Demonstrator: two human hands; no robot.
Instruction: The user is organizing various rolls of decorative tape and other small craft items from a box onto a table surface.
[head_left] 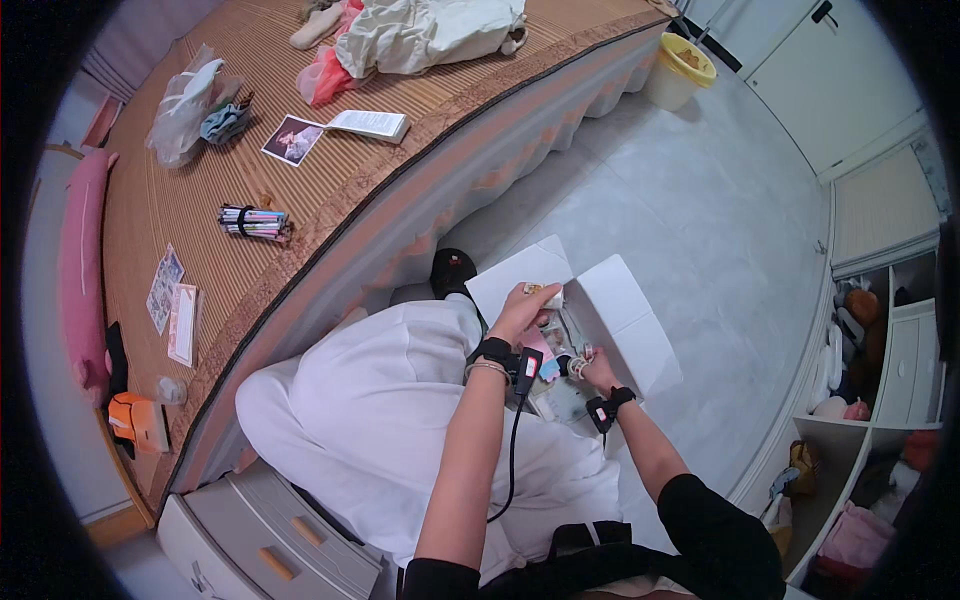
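An open white box [632, 325] with raised flaps sits by my lap, small papers and trinkets inside it. Over its far left part, my left hand [522, 312] is closed on a small whitish thing whose kind I cannot make out. My right hand [597, 372] reaches into the box's near right side, its fingers bent together around something small and pale, mostly hidden. Between the hands lie a pink paper piece [537, 343] and a light blue piece [549, 370]. Both wrists carry black straps with small devices; a cable hangs from the left one.
At left, a bed [330, 205] with a bamboo mat bears a bundle of pens [253, 222], an opened booklet [370, 124], cards, a plastic bag [183, 115] and clothes [430, 40]. A drawer cabinet [250, 540] stands near left, open shelves [850, 440] at right, a yellow-rimmed bin [672, 85] far off.
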